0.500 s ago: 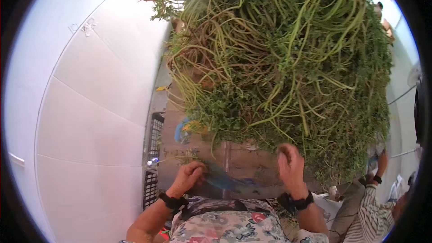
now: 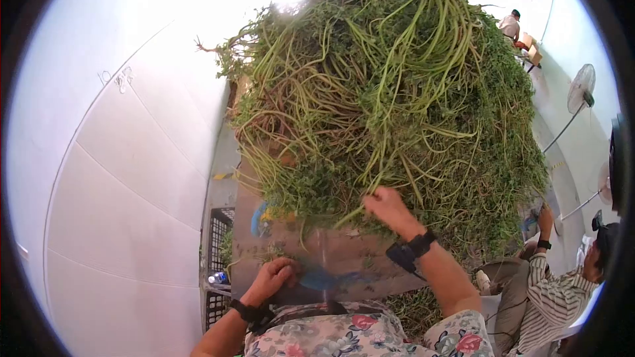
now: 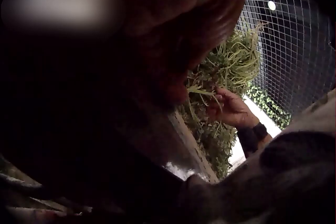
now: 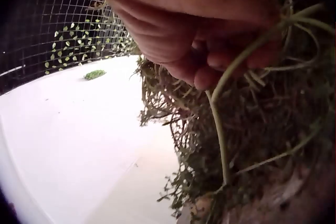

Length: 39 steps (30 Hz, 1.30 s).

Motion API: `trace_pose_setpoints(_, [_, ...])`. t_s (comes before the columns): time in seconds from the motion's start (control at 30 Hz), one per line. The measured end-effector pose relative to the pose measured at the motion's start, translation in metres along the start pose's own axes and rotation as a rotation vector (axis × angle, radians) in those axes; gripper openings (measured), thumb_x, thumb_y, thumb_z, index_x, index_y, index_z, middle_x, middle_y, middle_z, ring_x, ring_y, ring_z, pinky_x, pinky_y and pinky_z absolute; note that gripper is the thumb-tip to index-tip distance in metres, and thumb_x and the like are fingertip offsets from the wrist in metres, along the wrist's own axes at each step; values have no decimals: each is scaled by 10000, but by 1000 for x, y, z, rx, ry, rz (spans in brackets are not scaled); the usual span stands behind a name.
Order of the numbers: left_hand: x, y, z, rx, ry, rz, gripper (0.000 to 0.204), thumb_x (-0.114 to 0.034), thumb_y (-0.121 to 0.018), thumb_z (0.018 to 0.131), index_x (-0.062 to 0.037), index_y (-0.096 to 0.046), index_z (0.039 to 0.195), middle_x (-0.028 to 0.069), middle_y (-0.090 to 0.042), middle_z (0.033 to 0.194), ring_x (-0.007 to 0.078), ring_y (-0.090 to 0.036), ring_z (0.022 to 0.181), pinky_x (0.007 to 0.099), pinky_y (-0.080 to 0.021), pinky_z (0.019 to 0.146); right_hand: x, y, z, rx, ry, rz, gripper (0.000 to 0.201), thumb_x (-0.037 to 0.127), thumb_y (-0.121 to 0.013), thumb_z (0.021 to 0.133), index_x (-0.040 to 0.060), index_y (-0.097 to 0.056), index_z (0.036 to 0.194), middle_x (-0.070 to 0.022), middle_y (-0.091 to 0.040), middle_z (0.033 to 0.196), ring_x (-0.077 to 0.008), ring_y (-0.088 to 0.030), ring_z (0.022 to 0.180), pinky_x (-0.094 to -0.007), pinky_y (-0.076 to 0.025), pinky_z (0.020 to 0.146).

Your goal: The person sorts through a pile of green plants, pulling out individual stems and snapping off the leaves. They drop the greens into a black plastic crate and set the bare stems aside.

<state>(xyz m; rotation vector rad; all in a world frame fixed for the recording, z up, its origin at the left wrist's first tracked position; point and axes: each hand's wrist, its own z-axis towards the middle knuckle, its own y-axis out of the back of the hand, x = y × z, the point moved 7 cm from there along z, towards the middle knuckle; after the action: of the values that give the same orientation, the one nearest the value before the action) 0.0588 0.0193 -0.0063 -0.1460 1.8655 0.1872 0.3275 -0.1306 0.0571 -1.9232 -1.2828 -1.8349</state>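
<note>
A large heap of green leafy plants with long stems (image 2: 423, 59) covers the table. At its near edge my right hand (image 2: 391, 211) pinches a pale green stem (image 2: 349, 218); the right wrist view shows curled fingers (image 4: 205, 74) against a thick stem (image 4: 219, 129). My left hand (image 2: 271, 279) is low over the table's near left part, fingers curled, with nothing visible in them. Just beyond it lies a small sprig (image 2: 272, 251). In the left wrist view my left hand (image 3: 178, 29) is dark, and my right hand (image 3: 233, 109) is by the heap.
Brown table surface (image 2: 251, 254) shows at the near side, with blue marks (image 2: 324, 279). Black crates (image 2: 218, 241) and a bottle (image 2: 218, 278) stand at left. A person in a striped shirt (image 2: 555, 294) sits at right; fans (image 2: 582, 89) stand behind.
My right hand has moved forward and left to the heap's edge and taken hold of a stem. The head view has shifted, showing more of the far room. My left hand has hardly moved.
</note>
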Motion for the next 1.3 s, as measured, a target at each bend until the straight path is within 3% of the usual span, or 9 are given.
trace_pose_setpoints(0.17, [0, -1, 2, -16, -23, -71, 168, -124, -465, 916, 10, -559, 953, 28, -572, 745, 103, -535, 660, 245, -454, 628, 1, -43, -46, 481, 67, -382, 294, 286, -545, 768, -1, -607, 775, -120, -578, 669, -185, -527, 589, -352, -412, 562])
trace_pose_setpoints(0.27, [-16, -1, -2, -23, -6, 41, 174, -130, -468, 917, 15, -552, 963, 38, -587, 751, 104, -544, 656, 244, -460, 628, -3, -29, -45, 507, 147, -672, 309, 316, -542, 753, 29, -633, 822, -153, -599, 714, -255, -564, 628, -376, -433, 591])
trace_pose_setpoints(0.33, [-11, 1, -4, -50, 63, 21, 192, -142, -472, 919, 26, -536, 989, 67, -601, 790, 139, -574, 676, 270, -468, 650, 37, 23, -33, 178, 286, -522, 297, 328, -528, 792, 47, -598, 858, -169, -595, 786, -341, -575, 738, -416, -452, 647])
trace_pose_setpoints(0.43, [1, 3, -1, -66, 135, -27, 213, -143, -468, 920, 40, -520, 1015, 95, -613, 823, 151, -594, 697, 283, -478, 664, 115, 146, -33, -704, 471, -429, 253, 206, -529, 826, -4, -581, 956, -187, -624, 898, -330, -605, 837, -397, -470, 743])
trace_pose_setpoints(0.53, [-1, 3, 3, -53, 182, -42, 223, -140, -458, 924, 47, -507, 1035, 109, -617, 824, 150, -600, 702, 280, -491, 651, 155, 240, -19, -1011, 616, -257, 453, 241, -567, 807, -17, -502, 1172, -198, -579, 1073, -297, -566, 998, -361, -441, 843])
trace_pose_setpoints(0.7, [8, 6, 5, -63, 188, -153, 227, -143, -447, 931, 42, -501, 1051, 109, -616, 786, 156, -609, 682, 271, -506, 607, 187, 305, 45, -958, 568, 86, 766, 317, -637, 778, -64, -281, 1340, -233, -430, 1288, -325, -449, 1176, -388, -387, 944])
trace_pose_setpoints(0.8, [7, 6, 3, -88, 219, -160, 229, -147, -445, 935, 40, -501, 1055, 103, -612, 769, 159, -613, 674, 269, -508, 595, 194, 305, 72, -864, 409, 57, 850, 329, -653, 770, -65, -198, 1371, -234, -401, 1312, -321, -429, 1198, -393, -379, 955])
trace_pose_setpoints(0.93, [11, 7, 3, -87, 203, -181, 239, -155, -449, 934, 39, -499, 1063, 101, -609, 779, 159, -613, 679, 267, -509, 594, 204, 268, 82, -616, 323, -115, 575, 310, -601, 776, -45, -463, 1206, -198, -578, 1081, -290, -569, 979, -390, -429, 824])
trace_pose_setpoints(1.3, [7, 7, 4, -50, 152, -255, 268, -209, -466, 938, 28, -515, 1053, 93, -598, 796, 158, -608, 704, 265, -506, 600, 132, 170, 43, -659, 482, -115, 446, 285, -521, 824, -30, -481, 1138, -193, -594, 878, -311, -553, 728, -418, -425, 667])
